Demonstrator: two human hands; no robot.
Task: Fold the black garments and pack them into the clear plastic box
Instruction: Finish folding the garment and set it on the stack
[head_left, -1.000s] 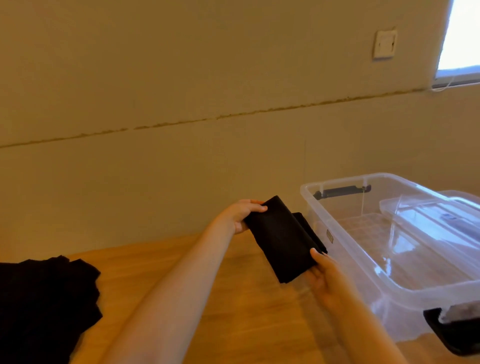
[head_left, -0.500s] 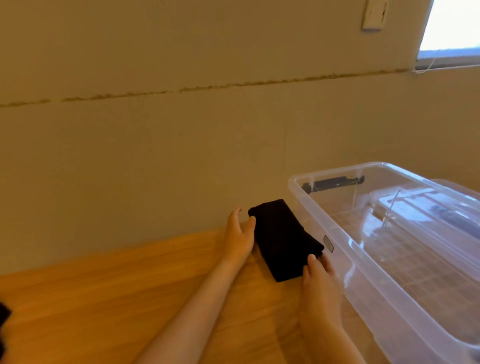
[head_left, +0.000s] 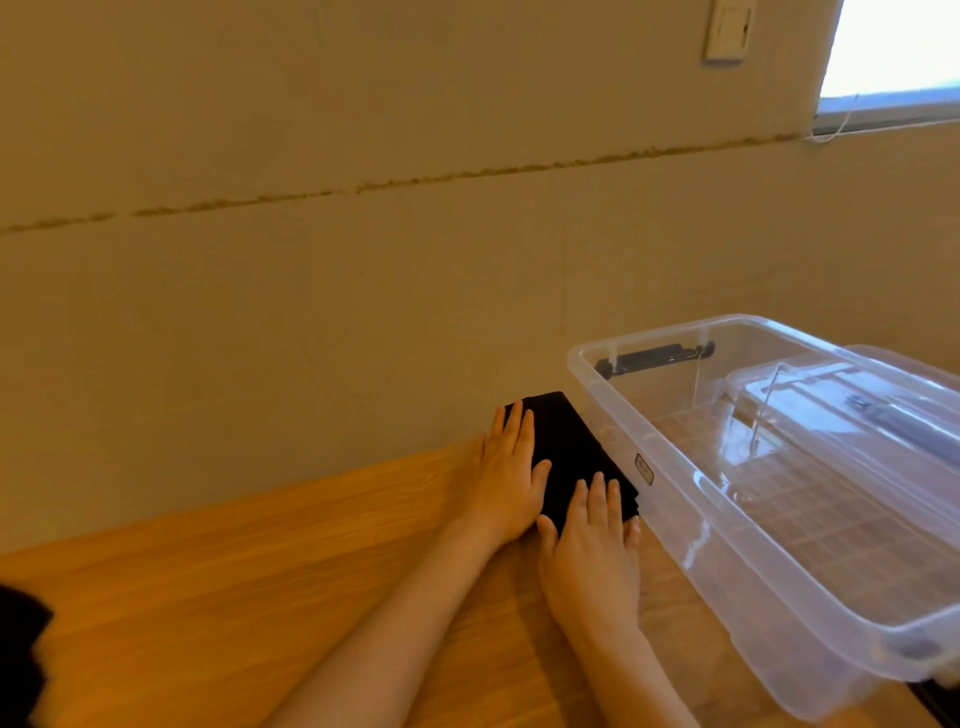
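Folded black garment (head_left: 569, 457) lay on the counter (head_left: 260, 597) beside the clear plastic box (head_left: 779, 519) — left hand (head_left: 506, 480) and right hand (head_left: 595, 545) pressed flat on it, fingers straight.

You're in home room, looks domestic: painted beige wall (head_left: 363, 312) with wall switch (head_left: 726, 31), window (head_left: 893, 47) top right, wood-grain desk (head_left: 260, 597) against wall.
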